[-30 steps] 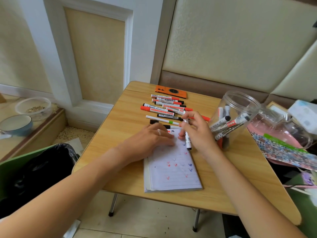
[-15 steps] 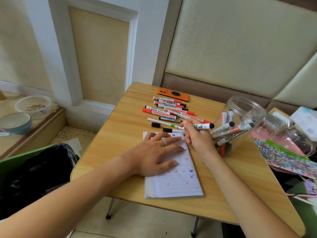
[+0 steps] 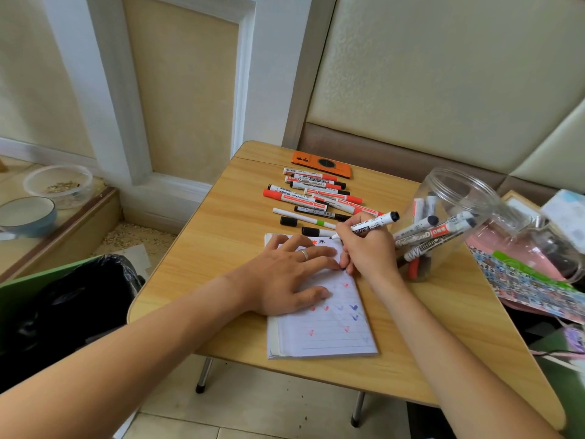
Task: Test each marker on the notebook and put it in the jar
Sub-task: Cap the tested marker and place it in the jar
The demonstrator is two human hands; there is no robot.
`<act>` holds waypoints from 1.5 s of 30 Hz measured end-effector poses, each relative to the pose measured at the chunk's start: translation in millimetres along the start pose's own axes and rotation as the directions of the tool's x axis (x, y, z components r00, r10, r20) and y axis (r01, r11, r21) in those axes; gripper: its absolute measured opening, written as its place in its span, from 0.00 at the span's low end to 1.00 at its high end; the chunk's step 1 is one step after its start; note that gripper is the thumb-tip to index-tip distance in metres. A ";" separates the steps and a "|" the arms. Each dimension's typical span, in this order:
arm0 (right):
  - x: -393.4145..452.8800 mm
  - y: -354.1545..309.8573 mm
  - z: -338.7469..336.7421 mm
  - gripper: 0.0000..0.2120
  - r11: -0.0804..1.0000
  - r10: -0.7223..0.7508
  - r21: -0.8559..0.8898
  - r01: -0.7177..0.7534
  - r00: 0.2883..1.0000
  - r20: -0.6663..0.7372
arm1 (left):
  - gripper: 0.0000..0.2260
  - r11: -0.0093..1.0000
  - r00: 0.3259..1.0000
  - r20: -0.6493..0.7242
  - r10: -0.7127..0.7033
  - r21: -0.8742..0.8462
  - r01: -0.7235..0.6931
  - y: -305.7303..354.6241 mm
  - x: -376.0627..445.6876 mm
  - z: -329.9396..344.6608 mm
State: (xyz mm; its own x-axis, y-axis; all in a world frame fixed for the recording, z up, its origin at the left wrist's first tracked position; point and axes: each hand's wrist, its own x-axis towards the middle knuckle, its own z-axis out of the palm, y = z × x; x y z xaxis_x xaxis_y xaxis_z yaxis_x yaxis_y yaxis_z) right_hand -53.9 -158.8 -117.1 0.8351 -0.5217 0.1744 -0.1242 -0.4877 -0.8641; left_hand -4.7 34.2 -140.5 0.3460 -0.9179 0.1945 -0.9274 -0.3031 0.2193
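At frame centre the notebook [image 3: 319, 315] is pressed flat under the open left hand [image 3: 285, 277], while a marker [image 3: 367, 225] is held in the right hand's [image 3: 364, 248] closed grip, left of the jar [image 3: 443, 223].

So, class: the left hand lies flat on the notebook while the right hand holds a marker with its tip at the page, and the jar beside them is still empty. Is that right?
Not quite. The jar is not empty: the head view shows several markers inside it. The rest stands: the left hand lies flat on the notebook, and the right hand holds a marker with its tip at the page.
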 end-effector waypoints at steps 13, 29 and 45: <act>2.0 -2.1 0.3 0.06 0.998 -0.011 -0.054 0.012 0.999 0.030 | 0.22 1.000 1.000 0.012 0.006 -0.005 -0.006 0.3 -1.1 -1.1; 1.3 -4.8 -0.1 0.06 0.996 0.018 -0.083 -0.018 1.000 0.007 | 0.22 1.000 1.000 0.013 0.000 -0.003 0.000 -1.2 0.4 0.4; 0.6 -6.4 -0.5 0.06 0.995 0.023 -0.098 -0.020 0.999 0.026 | 0.23 1.000 1.000 0.030 -0.001 -0.007 0.002 -0.2 0.0 -1.2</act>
State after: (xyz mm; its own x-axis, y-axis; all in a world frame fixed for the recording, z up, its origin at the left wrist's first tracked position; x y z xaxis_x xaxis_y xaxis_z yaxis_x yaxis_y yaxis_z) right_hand -52.9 -156.4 -111.2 0.8456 -0.5145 0.1421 -0.1930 -0.5429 -0.8173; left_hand -4.3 34.5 -139.3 0.3430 -0.9246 0.1657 -0.9257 -0.3028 0.2267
